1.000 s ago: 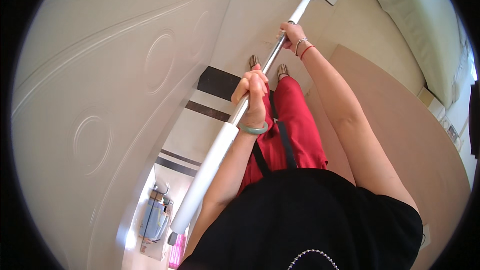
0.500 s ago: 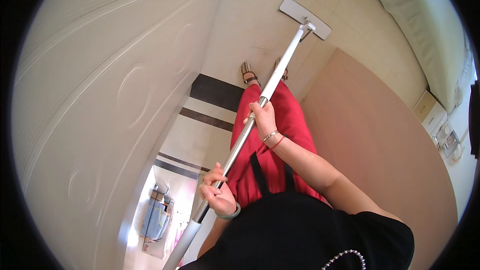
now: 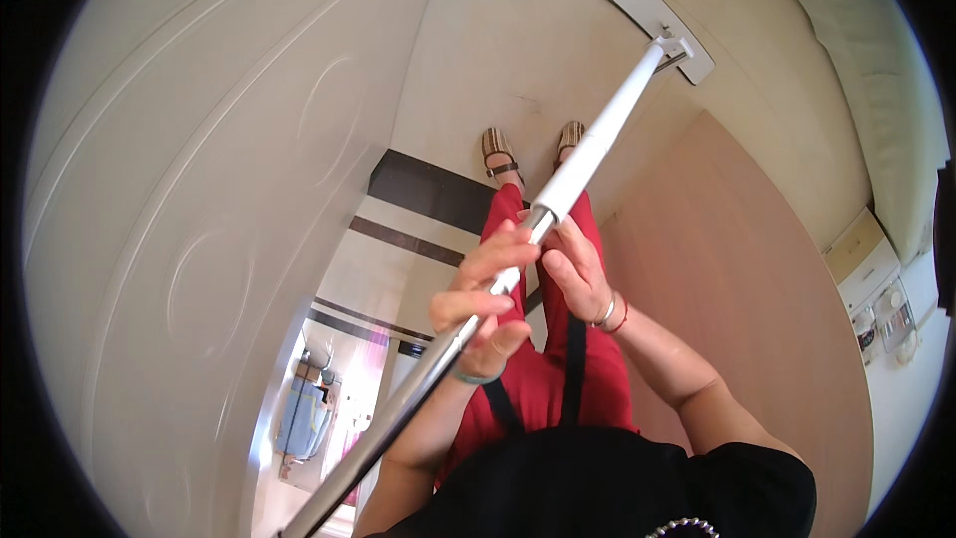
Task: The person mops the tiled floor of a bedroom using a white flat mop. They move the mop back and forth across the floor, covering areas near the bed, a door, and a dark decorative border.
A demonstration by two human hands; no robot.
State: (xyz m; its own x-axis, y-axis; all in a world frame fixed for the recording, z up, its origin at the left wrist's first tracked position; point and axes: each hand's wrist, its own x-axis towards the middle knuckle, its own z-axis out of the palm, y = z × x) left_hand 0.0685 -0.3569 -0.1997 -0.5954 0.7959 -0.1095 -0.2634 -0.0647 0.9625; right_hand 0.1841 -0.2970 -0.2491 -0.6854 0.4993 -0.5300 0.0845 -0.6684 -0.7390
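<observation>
A flat mop slants across the view, its white rectangular head (image 3: 662, 28) on the floor at the far right. A white sleeve (image 3: 593, 161) covers the upper pole, and a shiny metal pole (image 3: 423, 384) runs down to the lower left. My left hand (image 3: 485, 294), with a green bangle at its wrist, curls its fingers loosely round the metal part. Just beyond it, my right hand (image 3: 578, 274) holds the pole near the sleeve's end, fingers passing behind it and thumb apart. Where its fingers pass behind the pole, they are partly hidden.
A pale panelled door (image 3: 229, 209) fills the left side. A curved wooden board (image 3: 737, 269) stands at the right, with pale fabric (image 3: 866, 70) beyond. A small drawer cabinet (image 3: 861, 259) is at far right. My shoes (image 3: 498, 151) stand beside a dark floor strip (image 3: 433, 189).
The mop head has moved farther away and to the right. My left hand has slid up the pole close to my right hand, and my right hand has loosened its grip.
</observation>
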